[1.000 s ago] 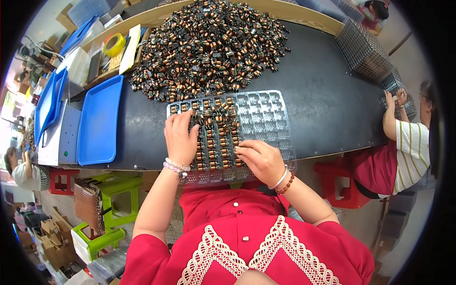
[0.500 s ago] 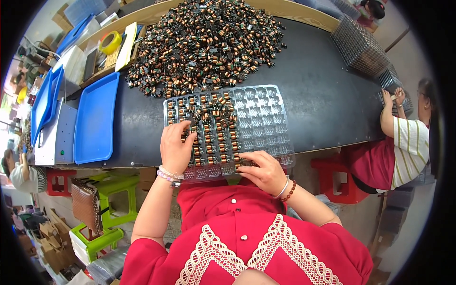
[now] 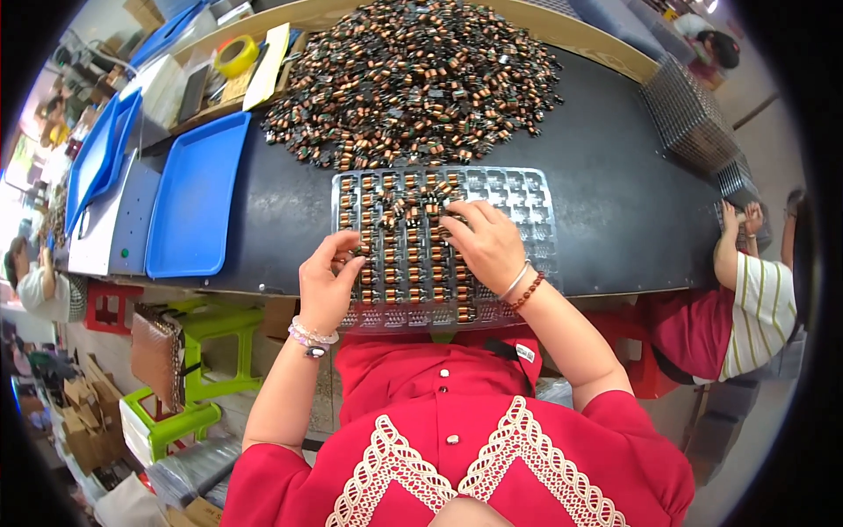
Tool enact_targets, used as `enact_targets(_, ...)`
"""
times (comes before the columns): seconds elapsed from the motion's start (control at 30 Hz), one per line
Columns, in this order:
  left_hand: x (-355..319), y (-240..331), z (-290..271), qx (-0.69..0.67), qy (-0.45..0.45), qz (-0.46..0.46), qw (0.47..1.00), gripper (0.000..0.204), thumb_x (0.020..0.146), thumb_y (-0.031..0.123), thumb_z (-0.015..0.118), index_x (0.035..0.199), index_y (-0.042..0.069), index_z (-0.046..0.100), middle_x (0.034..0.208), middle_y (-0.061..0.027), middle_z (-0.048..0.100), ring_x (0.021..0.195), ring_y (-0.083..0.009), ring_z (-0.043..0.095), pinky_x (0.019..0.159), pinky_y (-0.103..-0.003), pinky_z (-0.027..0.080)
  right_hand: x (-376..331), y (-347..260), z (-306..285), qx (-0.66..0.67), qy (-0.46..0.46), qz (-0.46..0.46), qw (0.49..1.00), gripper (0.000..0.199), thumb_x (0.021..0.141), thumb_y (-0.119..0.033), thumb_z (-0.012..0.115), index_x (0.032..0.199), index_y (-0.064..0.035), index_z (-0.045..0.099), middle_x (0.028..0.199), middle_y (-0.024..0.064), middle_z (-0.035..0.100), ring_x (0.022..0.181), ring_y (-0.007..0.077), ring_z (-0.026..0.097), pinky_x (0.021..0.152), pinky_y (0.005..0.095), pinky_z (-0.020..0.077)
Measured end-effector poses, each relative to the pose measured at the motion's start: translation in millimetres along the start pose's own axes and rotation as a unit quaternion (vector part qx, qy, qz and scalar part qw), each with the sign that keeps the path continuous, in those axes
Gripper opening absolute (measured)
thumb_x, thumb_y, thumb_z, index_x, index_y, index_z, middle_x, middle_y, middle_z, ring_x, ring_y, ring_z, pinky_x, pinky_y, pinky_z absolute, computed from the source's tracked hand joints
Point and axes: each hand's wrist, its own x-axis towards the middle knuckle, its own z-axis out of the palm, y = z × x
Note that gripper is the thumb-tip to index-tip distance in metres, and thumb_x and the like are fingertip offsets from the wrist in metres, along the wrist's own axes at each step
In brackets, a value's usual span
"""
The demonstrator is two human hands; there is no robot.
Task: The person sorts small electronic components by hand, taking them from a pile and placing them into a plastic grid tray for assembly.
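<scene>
Farthest out to the left of our left hand, we see a pale metal box [image 3: 104, 230] with blue trays leaning on top of it. Nearer, and below the level of the hand, a brown quilted bag [image 3: 158, 358] rests by a green stool [image 3: 230, 344]. Up and to the left of the hand lies a flat blue tray [image 3: 198, 198], and beyond that a roll of yellow tape [image 3: 235, 55].

Our left hand [image 3: 323, 285] is at the left edge of a clear plastic tray [image 3: 537, 233], its thumb and fingertips drawn close together; we cannot tell whether anything is pinched between them. To the right of its fingertips, copper-wound coils [image 3: 413, 263] sit in columns in the tray's cells. Straight beyond both hands rises a large pile of the same coils [image 3: 413, 83].

Between our two hands, toward the pile, loose coils [image 3: 406, 211] lie jumbled across the upper cells. Our right hand [image 3: 487, 246] reaches over their right end with fingers bent; what its fingertips hold, we cannot make out. To its right we see vacant cells, then the black tabletop [image 3: 606, 176]. Well off to its upper right stand stacked clear trays [image 3: 689, 105], and directly out to the right sits a person in a striped top [image 3: 757, 316].
</scene>
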Motion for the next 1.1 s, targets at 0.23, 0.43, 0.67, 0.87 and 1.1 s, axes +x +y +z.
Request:
enact_targets(0.23,-31,-14,-27,-0.266,-0.022,-0.147,0.953,0.025,0.085,-0.008,0.063,0.109,-0.001,0.065,0.108,-0.0043,0.064,0.087,-0.0106,0.062,0.076,-0.023,0.052,-12,-21,-4,0.148,-0.028,0.015,0.988,0.028,0.080,-0.010,0.069,0.108,-0.0093,0.063,0.103,0.0078,0.064,0.090,0.0260,0.062,0.074,0.0348,0.0530)
enact_targets(0.43,-54,-24,-40,-0.243,-0.022,-0.056,0.968,0.021,0.081,-0.010,0.064,0.100,-0.002,0.067,0.111,-0.0093,0.062,0.094,-0.0145,0.062,0.081,-0.026,0.051,-21,-26,-1,0.144,-0.021,0.010,0.989,0.018,0.082,-0.007,0.067,0.099,-0.0092,0.067,0.100,0.0062,0.064,0.085,0.0255,0.062,0.072,0.0345,0.0524)
enact_targets(0.67,-64,-16,-43,0.089,-0.051,0.152,0.983,0.019,0.073,-0.005,0.071,0.090,0.003,0.070,0.095,-0.0100,0.070,0.093,-0.0235,0.065,0.083,-0.032,0.052,-17,-29,2,0.133,-0.026,0.024,0.990,0.017,0.083,-0.009,0.067,0.100,-0.0102,0.068,0.100,0.0050,0.064,0.086,0.0249,0.062,0.072,0.0350,0.0526)
enact_targets(0.87,-57,-22,-55,0.100,-0.102,0.143,0.979,0.019,0.071,-0.002,0.072,0.088,0.006,0.071,0.096,-0.0046,0.070,0.099,-0.0248,0.060,0.090,-0.037,0.047,-17,-30,2,0.137,-0.024,0.028,0.990,0.017,0.083,-0.009,0.067,0.100,-0.0101,0.068,0.099,0.0050,0.064,0.086,0.0250,0.062,0.072,0.0348,0.0525)
enact_targets(1.1,-58,-19,-54,0.169,-0.086,0.209,0.959,0.019,0.070,-0.003,0.072,0.085,0.007,0.072,0.097,-0.0040,0.069,0.102,-0.0264,0.058,0.088,-0.036,0.049,-17,-30,1,0.146,-0.019,0.030,0.989,0.018,0.082,-0.008,0.068,0.100,-0.0095,0.068,0.100,0.0056,0.065,0.087,0.0254,0.062,0.073,0.0349,0.0526)
